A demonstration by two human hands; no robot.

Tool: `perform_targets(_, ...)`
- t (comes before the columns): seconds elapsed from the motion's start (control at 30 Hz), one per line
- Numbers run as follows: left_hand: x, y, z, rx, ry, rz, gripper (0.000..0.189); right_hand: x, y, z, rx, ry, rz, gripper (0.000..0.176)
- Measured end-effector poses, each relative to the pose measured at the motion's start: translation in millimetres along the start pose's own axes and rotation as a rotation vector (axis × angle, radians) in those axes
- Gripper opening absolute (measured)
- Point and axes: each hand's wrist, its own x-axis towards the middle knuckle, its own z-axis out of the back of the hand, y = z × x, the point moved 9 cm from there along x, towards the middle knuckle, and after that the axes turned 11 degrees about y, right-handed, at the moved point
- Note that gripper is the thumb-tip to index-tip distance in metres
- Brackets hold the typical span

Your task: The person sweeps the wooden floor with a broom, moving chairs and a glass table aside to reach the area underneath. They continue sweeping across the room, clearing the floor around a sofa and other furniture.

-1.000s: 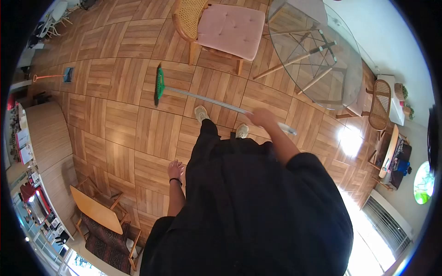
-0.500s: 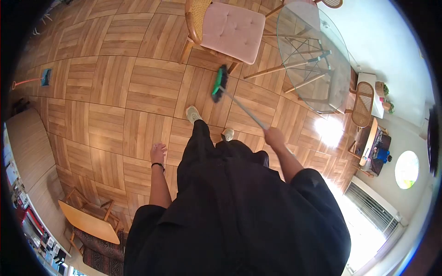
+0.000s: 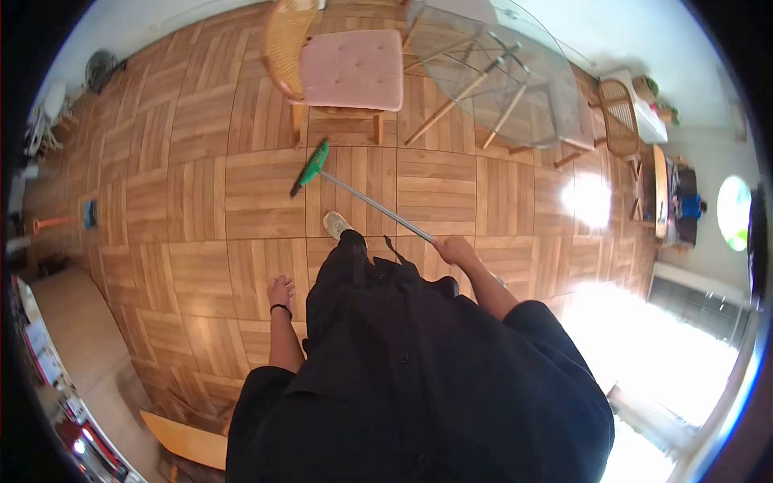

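Observation:
A broom with a green head (image 3: 314, 166) and dark bristles rests on the wood-patterned floor, just in front of a pink cushioned chair (image 3: 354, 68). Its grey handle runs down to the right into my right hand (image 3: 456, 250), whose fingers are wrapped round it. My left hand (image 3: 281, 291) hangs over the floor at my left side, a black band on its wrist. It holds nothing, and its fingers are loosely bent and apart. One light shoe (image 3: 335, 225) shows below the broom head.
A glass table (image 3: 491, 72) with wooden legs stands beside the pink chair. Another chair (image 3: 618, 118) is farther right. A dustpan (image 3: 90, 214) with an orange handle lies far left. Wooden furniture (image 3: 185, 439) stands at lower left, a fan (image 3: 101, 71) at upper left.
The broom head has moved left over the floor, and my right hand has shifted left and slightly down with the handle. The view has turned and shifted; a fan now shows at upper left.

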Motion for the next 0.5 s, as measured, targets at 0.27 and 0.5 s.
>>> perform_targets(0.27, -64.3, -33.4, -128.1, 0.536, 0.150, -0.206, 0.055, -168.0, -187.4, -143.0, 0.492, -0.068, -0.276, 0.061)
perform_targets(0.5, -108.6, -132.3, -309.1, 0.998, 0.257, -0.726, 0.078, -186.0, -241.5, -193.0, 0.812, -0.265, -0.497, 0.054)
